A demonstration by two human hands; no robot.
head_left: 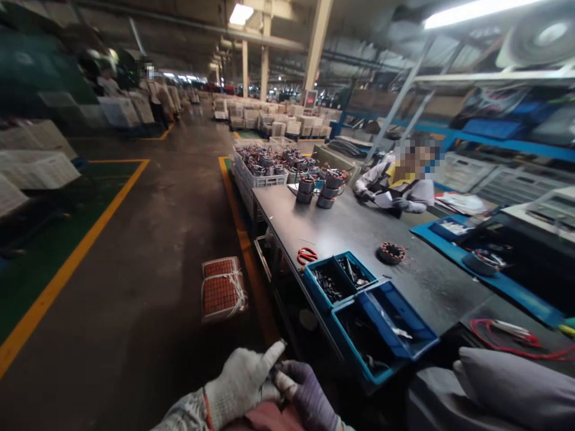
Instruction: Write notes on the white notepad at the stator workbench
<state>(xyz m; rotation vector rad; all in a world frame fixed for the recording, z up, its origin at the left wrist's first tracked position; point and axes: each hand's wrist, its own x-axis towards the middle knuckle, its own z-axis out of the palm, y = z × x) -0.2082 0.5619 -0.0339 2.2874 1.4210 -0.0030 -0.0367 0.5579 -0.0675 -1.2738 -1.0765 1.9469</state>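
Low in the head view, my left hand [245, 380] wears a white knit glove, with its index finger stretched forward and the other fingers bent. My right hand [308, 392], in a purple glove with white wrapping on a finger, meets it at the fingertips. Both hands are closed together, and whatever is pinched between them is too small and dark to make out. To their right, at the table's edge, blue bins [359, 353] hold small black parts. Red-handled scissors [307, 256] lie beside the bins. A wound motor stator [391, 252] rests farther in on the dark table [341, 230].
Stacked stators [330, 190] stand at the table's far end, by a crate [263, 179] full of more. A co-worker [395, 185] sits across the table, holding something pale. A strapped reddish bundle [223, 287] lies on the floor. Grey fabric [494, 389] is close at right.
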